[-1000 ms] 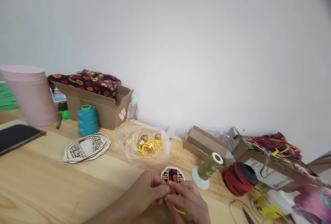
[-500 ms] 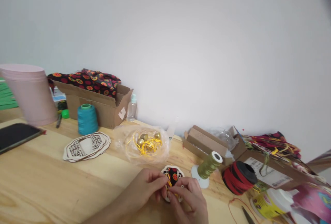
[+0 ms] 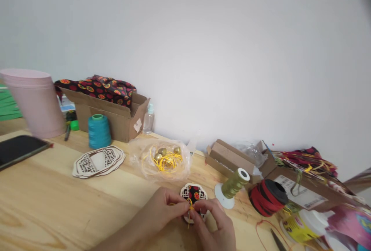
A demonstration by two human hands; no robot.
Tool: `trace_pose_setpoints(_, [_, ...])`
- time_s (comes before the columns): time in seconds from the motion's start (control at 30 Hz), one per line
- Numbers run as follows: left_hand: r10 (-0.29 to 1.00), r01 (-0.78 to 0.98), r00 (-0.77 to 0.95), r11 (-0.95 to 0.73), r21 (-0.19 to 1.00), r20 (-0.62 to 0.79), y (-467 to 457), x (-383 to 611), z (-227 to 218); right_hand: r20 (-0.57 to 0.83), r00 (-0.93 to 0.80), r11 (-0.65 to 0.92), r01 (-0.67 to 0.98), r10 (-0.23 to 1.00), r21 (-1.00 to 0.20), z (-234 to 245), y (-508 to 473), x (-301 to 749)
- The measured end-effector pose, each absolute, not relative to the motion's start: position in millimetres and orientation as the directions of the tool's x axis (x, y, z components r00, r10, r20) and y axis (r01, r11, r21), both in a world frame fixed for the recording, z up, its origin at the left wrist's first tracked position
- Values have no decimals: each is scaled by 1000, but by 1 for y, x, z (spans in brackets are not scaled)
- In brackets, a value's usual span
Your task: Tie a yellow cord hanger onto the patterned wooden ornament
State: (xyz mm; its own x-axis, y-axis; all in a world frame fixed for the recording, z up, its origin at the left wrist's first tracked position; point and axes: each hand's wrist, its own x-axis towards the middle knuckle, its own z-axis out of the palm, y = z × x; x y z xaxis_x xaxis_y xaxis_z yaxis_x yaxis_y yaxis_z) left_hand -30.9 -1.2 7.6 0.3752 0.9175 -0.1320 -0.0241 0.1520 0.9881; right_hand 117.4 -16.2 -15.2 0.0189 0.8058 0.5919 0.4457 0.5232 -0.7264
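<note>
My left hand [image 3: 170,206] and my right hand [image 3: 213,220] meet near the front of the table. Both pinch a thin yellow cord [image 3: 190,204], which forms a small loop above the fingertips while an end hangs below. Under the fingers lies a wooden fretwork ornament [image 3: 205,194] with dark flower-patterned fabric in its middle; my fingers hide part of its lower half. A plastic bag [image 3: 136,158] behind my hands holds brass bells [image 3: 158,157] on yellow cord. Further left is a stack of cut wooden frames [image 3: 98,162].
To the right stand an olive thread spool [image 3: 234,184], a red cord spool [image 3: 263,199], a glue bottle [image 3: 301,226] and scissors [image 3: 277,240]. Cardboard boxes [image 3: 113,125] line the wall. On the left are a blue thread cone [image 3: 99,132], a pink bin [image 3: 34,102] and a phone [image 3: 21,150].
My fingers have drawn the yellow cord into a small upright loop with a hanging end. More of the ornament's lower part shows. The view has shifted slightly.
</note>
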Motion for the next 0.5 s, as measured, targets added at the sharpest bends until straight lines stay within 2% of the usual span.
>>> trace_pose_setpoints(0.17, [932,-51,346,134,990,-109,0,-29,3,582,9,515,456,813,-726,-16,-17,116])
trace_pose_setpoints(0.33, [954,-80,268,161,984,-134,2,-28,1,671,-90,660,313,736,-683,-19,-15,111])
trace_pose_setpoints(0.5, [964,-54,204,184,981,-170,2,-27,-2,698,-112,695,295,707,-656,-19,-14,110])
